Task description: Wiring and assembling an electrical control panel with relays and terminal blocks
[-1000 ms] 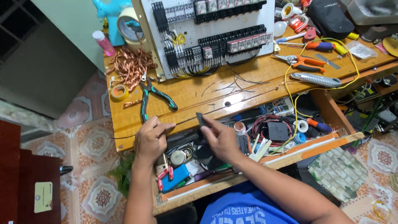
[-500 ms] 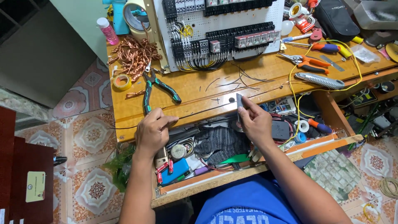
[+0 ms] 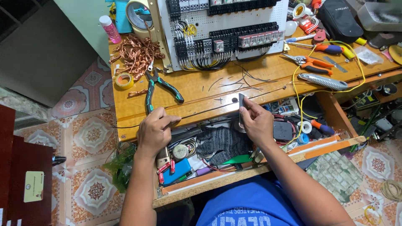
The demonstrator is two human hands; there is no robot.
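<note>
My left hand pinches a thin black wire at the front edge of the wooden workbench. The wire runs right along the edge to my right hand, which grips a small dark flat tool set against it. Both hands hover over an open drawer full of parts, with a grey knitted glove between them. Green-handled pliers lie just beyond my left hand.
A white panel of terminal blocks and relays stands at the back. Copper wire scraps, yellow tape, a pink bottle, orange-handled pliers, a grey knife and a yellow cable lie around. Tiled floor lies below.
My right hand slid right along the wire with the dark tool, away from my left hand, which stays pinching the wire at the bench edge.
</note>
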